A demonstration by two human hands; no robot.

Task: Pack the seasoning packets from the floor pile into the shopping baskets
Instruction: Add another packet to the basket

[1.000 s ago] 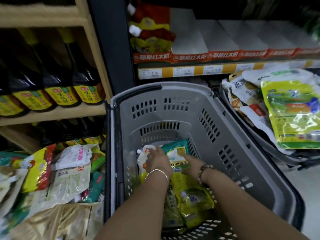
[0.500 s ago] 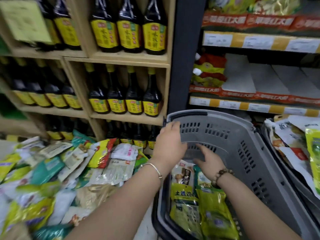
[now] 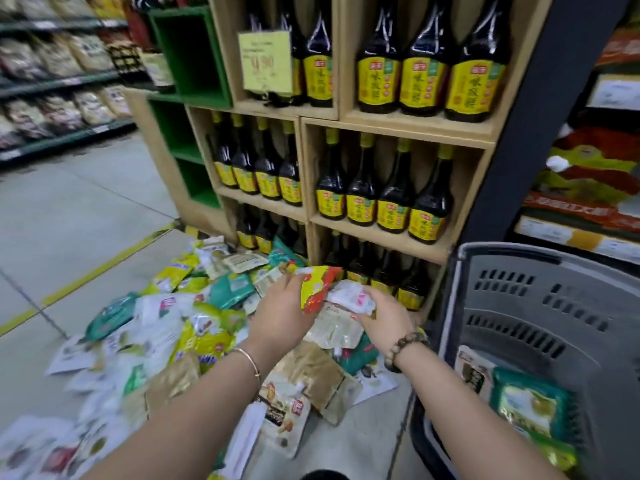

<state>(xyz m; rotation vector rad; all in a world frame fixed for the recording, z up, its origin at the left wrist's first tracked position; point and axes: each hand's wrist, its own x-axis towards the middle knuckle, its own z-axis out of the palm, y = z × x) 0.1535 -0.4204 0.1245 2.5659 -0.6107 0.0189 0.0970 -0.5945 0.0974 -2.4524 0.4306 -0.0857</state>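
Pinching a red-and-yellow packet [image 3: 317, 289], long axis running one to seven o'clock, in the curled fingers of the left hand [image 3: 280, 317] and clutching a white packet [image 3: 349, 297] in the right hand [image 3: 384, 322], both just above the floor pile [image 3: 180, 327], with the grey basket [image 3: 502, 252] standing at three o'clock, nearer the right hand.

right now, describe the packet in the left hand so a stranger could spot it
Start at the wooden shelf of dark bottles, then drop to the floor pile at its foot. Over the pile, the left hand grips a crinkled packet. It is bold red and yellow, unlike the white packet beside it in the right hand.
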